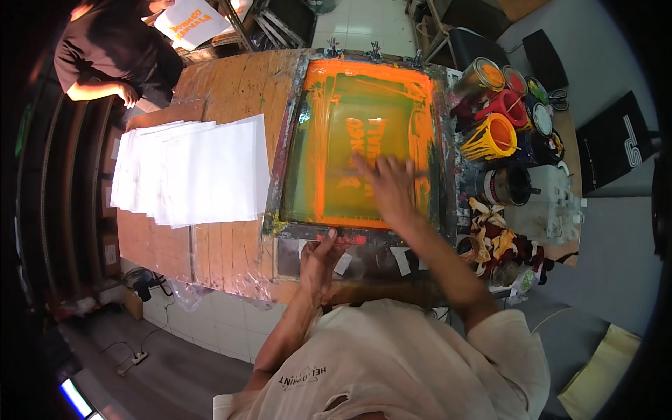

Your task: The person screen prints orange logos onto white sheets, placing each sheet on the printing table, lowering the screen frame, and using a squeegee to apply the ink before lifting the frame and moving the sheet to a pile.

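Here we see the orange-smeared screen (pixel 350 133) at the picture's upper centre, the left hand (pixel 320 257) gripping its lower edge; the right hand (pixel 395 185) is over its middle, and we cannot tell whether it grips anything.

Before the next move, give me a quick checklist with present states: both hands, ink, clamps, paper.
1. Left hand steadying the frame: ok, at its near edge with the thumb on top.
2. Right hand grip: cannot tell; it is over the screen area, but blurred.
3. Ink inside the frame: ok, orange along the far edge and both sides.
4. Clamps at the far edge: present; tightness cannot tell.
5. Paper squared up: not ok, the white sheets at left are fanned unevenly.
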`<state>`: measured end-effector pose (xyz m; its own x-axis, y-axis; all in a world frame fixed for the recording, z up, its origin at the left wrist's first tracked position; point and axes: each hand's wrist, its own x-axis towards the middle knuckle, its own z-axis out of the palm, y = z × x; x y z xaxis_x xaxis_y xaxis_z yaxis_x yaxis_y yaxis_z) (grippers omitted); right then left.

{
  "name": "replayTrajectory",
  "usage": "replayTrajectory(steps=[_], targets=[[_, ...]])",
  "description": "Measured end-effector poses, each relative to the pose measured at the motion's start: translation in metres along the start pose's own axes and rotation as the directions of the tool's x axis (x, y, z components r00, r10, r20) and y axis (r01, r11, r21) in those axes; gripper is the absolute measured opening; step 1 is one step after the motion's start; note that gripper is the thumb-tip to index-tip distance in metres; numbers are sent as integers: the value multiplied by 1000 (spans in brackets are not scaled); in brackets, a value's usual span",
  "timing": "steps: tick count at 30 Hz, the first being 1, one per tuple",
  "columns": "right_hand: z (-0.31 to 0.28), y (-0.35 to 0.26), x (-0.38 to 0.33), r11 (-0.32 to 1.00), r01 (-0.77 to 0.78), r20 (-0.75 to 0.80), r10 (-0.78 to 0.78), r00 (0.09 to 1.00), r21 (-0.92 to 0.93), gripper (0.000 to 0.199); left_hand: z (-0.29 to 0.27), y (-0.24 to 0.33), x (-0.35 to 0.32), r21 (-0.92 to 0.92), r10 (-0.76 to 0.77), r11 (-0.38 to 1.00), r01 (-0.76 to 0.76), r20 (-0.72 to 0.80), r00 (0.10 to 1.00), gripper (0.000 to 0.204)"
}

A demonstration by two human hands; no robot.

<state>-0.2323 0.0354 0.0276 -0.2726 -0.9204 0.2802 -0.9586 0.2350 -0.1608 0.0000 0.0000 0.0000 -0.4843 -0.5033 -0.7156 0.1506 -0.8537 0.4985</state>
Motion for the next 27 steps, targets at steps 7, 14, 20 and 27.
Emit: replayTrajectory(steps=[7, 14, 20, 27], targets=[[-101, -67, -33, 999, -45, -43, 46, 998, 19, 65, 36, 51, -42, 24, 204, 976, -215, 228, 952, 24], [-179, -32, 70, 994, 74, -409, -100, 907, -78, 55, 42, 108, 20, -110, 409, 890, -442, 619, 670, 25], [-247, 4, 141, 997, -30, -70, 25, 997, -77, 51, 24, 79, 141, 909, 850, -400, 119, 319, 420, 45], [-301, -15, 200, 913, -396, 249, 363, 898, 98, 43, -8, 112, 169, 857, 512, 264, -443, 265, 817, 35]])
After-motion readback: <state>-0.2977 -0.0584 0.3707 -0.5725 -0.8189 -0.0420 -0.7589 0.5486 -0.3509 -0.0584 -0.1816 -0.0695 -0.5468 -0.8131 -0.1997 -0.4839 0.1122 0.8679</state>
